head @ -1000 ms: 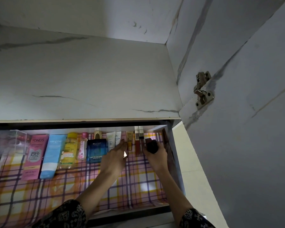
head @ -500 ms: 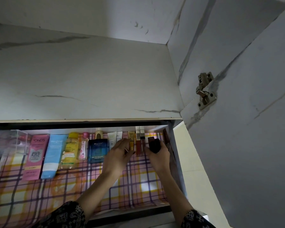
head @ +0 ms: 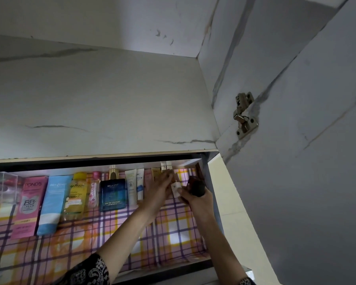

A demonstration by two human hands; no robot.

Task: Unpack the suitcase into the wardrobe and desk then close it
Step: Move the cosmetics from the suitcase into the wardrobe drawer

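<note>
Nearest, at the bottom edge: black patterned sleeves (head: 86,272), bare forearms stretched over a drawer (head: 164,271) lined with pink, orange and purple plaid paper (head: 49,254). Further in, near the drawer's right wall, grips in the curled right hand (head: 195,200) a dark bottle (head: 196,187): glossy, rounded, brownish-black, standing up out of the fist. Just left of it, reaches with the left hand (head: 159,189), fingers stretched forward, nothing held, tips at slim upright tubes (head: 163,166). Between both hands, a small white piece (head: 176,189). Along the back, left to right: clear plastic box (head: 2,188), contents unclear; pink Pond's carton (head: 29,204); blue-and-white tube (head: 52,204); yellow Garnier bottle (head: 75,195); small pink bottle (head: 94,190); blue cologne bottle (head: 112,194); white tubes (head: 131,188).
</note>
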